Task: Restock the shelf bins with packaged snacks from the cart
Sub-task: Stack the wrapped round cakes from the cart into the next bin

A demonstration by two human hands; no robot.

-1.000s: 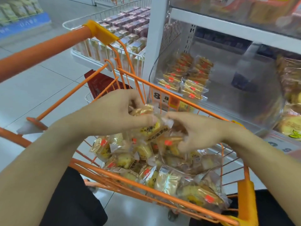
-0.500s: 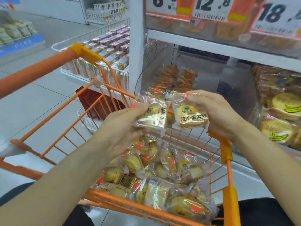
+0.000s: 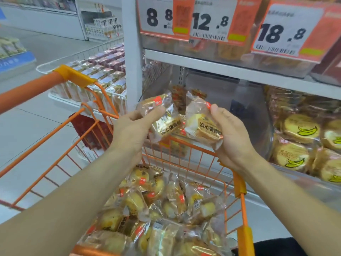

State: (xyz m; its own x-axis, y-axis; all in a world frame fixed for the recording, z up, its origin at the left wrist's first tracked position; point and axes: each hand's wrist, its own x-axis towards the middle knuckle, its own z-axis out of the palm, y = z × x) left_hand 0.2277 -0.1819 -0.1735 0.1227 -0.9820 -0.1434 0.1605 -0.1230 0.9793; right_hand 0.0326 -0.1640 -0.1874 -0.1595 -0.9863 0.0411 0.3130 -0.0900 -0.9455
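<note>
Fingers of the left hand [image 3: 132, 133] curl round one wrapped egg-yolk pastry [image 3: 162, 117], thumb pressed across its upper face, while the right hand [image 3: 230, 137] pinches a second pastry pack [image 3: 201, 124] between thumb on top and fingers underneath. Both packs are held side by side, close together above the far rim of the orange cart [image 3: 239, 183], just in front of the clear shelf bin [image 3: 230, 106] where a few matching packs lie at the back. Many more of the same pastries [image 3: 166, 204] are heaped in the cart basket below. To the right, a neighbouring bin holds banana-printed cakes [image 3: 302, 130], and price tags [image 3: 284, 32] hang from the shelf above. The likely step in hand is carrying the two packs forward into the bin. The glossy film looks slippery, so a loose pinch on a crimped edge could let a pack slide out and fall between cart and shelf. Squeezing harder to prevent that risks crushing the soft pastry. With the cart rim between the person and the shelf, a low reach could also snag a wrapper on the wire, and drifting right would mix the packs with the banana cakes.
</note>
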